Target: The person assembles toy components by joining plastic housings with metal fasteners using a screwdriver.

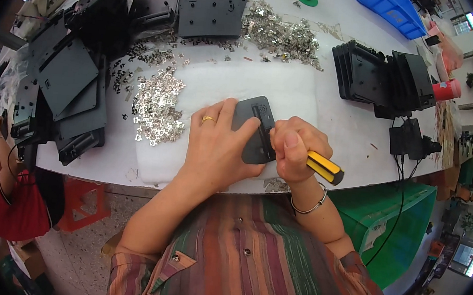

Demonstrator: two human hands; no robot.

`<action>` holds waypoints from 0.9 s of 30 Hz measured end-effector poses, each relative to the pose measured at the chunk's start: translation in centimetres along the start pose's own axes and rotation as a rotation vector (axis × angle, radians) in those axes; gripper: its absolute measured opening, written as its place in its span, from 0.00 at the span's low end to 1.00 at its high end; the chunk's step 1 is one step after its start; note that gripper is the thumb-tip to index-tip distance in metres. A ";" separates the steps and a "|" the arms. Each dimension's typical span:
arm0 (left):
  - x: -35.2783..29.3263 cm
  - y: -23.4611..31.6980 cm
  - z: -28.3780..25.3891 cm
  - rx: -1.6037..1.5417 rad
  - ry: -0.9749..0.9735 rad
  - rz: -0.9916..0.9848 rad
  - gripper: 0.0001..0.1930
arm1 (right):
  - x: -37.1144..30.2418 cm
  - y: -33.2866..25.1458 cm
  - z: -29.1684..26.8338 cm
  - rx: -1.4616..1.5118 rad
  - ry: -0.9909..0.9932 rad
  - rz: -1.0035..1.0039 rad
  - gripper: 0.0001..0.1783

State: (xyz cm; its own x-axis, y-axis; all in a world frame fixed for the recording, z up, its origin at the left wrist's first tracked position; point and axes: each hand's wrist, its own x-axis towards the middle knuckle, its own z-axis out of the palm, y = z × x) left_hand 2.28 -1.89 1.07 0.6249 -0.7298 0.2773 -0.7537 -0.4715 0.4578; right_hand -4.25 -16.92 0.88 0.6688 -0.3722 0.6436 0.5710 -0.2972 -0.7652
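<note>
A dark grey plastic housing [258, 113] with a ring of small holes and a long slot lies on the white foam sheet [209, 75] before me. My left hand [218, 137], a ring on one finger, holds it down with fingers and thumb spread over its left side and lower edge. My right hand [300, 148] is a fist around a yellow-and-black handled tool [325, 168], whose butt sticks out to the right. The tool's working end is hidden by the fist, which rests at the housing's right edge.
Small shiny metal clips [159, 105] lie heaped left of my hands, with another heap [283, 34] farther back. Black housings [68, 78] are piled at left, more [379, 76] at right beside a black adapter [410, 137]. A green crate [390, 221] stands below the table edge. Another person [17, 205] sits at left.
</note>
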 end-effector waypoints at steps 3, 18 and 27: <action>-0.2 -0.3 0.3 0.018 0.029 0.019 0.35 | -0.2 -0.2 1.0 -0.058 -0.049 -0.099 0.18; 0.2 -0.4 -1.9 -0.083 -0.033 -0.016 0.47 | 2.2 1.5 -2.9 0.304 0.370 0.348 0.19; 0.0 -1.4 -1.8 -0.996 0.213 0.061 0.61 | 1.9 1.9 -2.1 0.009 0.196 0.302 0.22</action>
State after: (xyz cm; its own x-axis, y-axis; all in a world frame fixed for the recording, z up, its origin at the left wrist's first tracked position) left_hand 3.73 -0.35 1.97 0.6872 -0.5901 0.4237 -0.3346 0.2606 0.9056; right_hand -2.93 -20.04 0.59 0.7044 -0.6041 0.3727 0.3664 -0.1403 -0.9198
